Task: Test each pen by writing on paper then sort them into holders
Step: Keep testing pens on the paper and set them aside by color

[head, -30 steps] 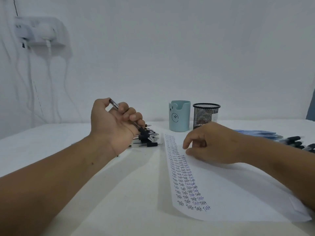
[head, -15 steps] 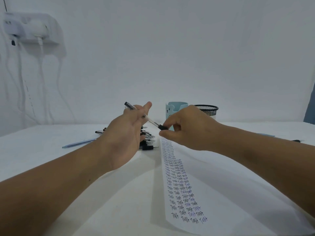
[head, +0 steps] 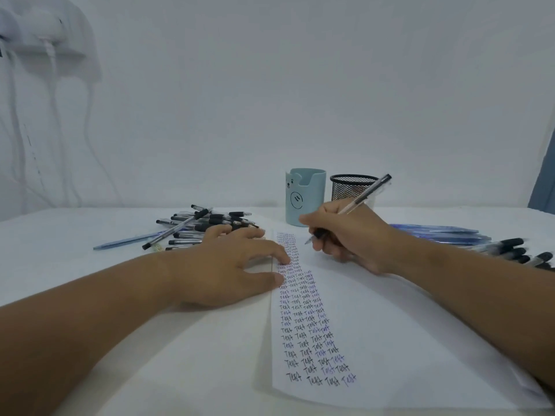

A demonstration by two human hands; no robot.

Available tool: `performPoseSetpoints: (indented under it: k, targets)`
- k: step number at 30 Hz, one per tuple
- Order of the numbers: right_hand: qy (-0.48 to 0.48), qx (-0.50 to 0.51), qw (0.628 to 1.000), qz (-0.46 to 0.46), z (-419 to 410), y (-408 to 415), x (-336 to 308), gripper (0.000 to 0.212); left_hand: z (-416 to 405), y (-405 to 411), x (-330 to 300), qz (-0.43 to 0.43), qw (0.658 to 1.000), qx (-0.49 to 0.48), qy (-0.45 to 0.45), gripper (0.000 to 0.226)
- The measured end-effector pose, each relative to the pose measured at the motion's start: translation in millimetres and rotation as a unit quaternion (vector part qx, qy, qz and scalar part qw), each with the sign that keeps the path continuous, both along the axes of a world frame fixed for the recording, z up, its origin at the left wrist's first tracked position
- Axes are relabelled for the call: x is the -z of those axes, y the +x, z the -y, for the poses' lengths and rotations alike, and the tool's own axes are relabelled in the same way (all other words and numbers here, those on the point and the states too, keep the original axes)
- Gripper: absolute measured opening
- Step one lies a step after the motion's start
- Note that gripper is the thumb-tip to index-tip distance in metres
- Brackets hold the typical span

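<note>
Pen [head: 353, 205], clear-barrelled with black grip, being pinched in right hand [head: 348, 235] in writing hold, tip hovering just above or touching paper [head: 390, 325] right of the "Test" columns, too close to tell; left hand [head: 237, 265] lying flat, fingers straight, pressing sheet's left edge, gripping nothing. Keeping left-hand pressure on, angling tip down, writing one short word in bare space beside top rows, judging ink before choosing holder. Counting: one sheet, two holders, blue bear cup [head: 304, 201] and black mesh cup [head: 351, 187], one untested heap [head: 204, 226], exact number unclear, further pens at right [head: 510, 247].
</note>
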State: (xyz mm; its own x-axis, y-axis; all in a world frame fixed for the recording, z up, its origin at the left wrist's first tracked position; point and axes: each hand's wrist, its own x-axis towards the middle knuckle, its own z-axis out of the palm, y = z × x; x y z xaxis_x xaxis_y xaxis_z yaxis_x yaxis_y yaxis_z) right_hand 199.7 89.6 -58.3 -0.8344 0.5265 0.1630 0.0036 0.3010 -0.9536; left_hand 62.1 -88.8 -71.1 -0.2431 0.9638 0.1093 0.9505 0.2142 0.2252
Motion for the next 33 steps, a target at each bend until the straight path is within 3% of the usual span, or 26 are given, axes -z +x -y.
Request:
performPoseSetpoints:
  k: [4, 7, 10, 18, 25, 33]
  targets:
    - [0.070, -0.021, 0.997, -0.001, 7.9, -3.7, 8.8, 0.046, 1.2, 2.2, -0.2, -0.012, 1.000, 0.008, -0.001, 0.034]
    - [0.139, -0.006, 0.990, 0.017, 9.8, -4.7, 11.5, 0.045, 1.6, 1.8, 0.0, -0.007, 1.000, 0.018, -0.006, 0.033]
    - [0.171, -0.003, 0.985, 0.026, 10.7, -4.7, 11.6, 0.043, 1.8, 1.4, 0.5, -0.016, 1.000, 0.023, 0.000, 0.047]
    - [0.206, -0.004, 0.978, 0.039, 10.6, -4.8, 12.4, 0.042, 1.5, 3.8, -0.9, -0.029, 0.999, 0.027, 0.003, 0.055]
    - [0.200, -0.009, 0.979, 0.027, 9.8, -5.9, 13.9, 0.044, 2.5, 4.6, -1.2, -0.025, 0.999, 0.021, 0.002, 0.037]
    - [0.222, -0.003, 0.975, 0.018, 6.4, -6.6, 15.3, 0.036, 3.0, 6.5, -2.0, -0.016, 1.000, 0.018, 0.002, 0.035]
